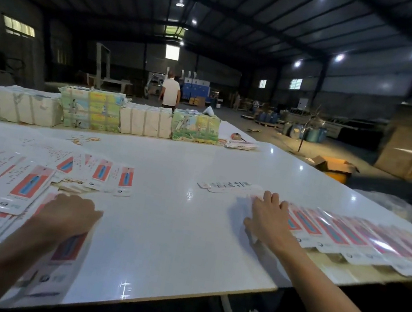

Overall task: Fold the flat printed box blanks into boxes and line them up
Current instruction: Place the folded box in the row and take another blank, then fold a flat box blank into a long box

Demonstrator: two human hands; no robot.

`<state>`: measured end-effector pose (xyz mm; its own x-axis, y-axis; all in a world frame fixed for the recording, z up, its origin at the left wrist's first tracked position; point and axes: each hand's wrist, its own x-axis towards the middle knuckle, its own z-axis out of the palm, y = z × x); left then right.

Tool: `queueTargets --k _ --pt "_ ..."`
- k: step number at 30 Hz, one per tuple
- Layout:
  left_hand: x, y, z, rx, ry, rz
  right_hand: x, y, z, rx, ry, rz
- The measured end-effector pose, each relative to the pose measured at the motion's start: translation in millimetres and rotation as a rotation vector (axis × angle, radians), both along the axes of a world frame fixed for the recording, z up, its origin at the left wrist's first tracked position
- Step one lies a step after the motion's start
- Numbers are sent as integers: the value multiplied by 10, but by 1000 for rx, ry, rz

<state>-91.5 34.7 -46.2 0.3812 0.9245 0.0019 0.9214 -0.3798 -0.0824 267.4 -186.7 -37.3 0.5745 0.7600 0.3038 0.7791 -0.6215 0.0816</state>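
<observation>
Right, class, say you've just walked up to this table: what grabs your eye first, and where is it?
The long row of red-and-white boxes along the table's near right edge, its left end under the right hand. Next, the loose pile of flat blanks at near left, then the wrapped bundles at the far edge.
</observation>
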Motion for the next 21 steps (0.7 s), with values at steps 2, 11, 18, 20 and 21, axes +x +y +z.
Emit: queueTargets --k 2,11,18,20,21 --pt "-12 -30 72 -43 31 -35 81 -103 2 -6 -19 -38" --pt "-78 -20 211 -87 -148 -36 34 -186 42 5 -77 -126" --pt "4 62 288 -251 -567 13 -524 563 117 206 30 291" --pt "71 79 253 -281 -685 -2 -742 807 124 247 177 422" --pt "115 84 243 -309 -748 -5 -853 917 129 261 266 472"
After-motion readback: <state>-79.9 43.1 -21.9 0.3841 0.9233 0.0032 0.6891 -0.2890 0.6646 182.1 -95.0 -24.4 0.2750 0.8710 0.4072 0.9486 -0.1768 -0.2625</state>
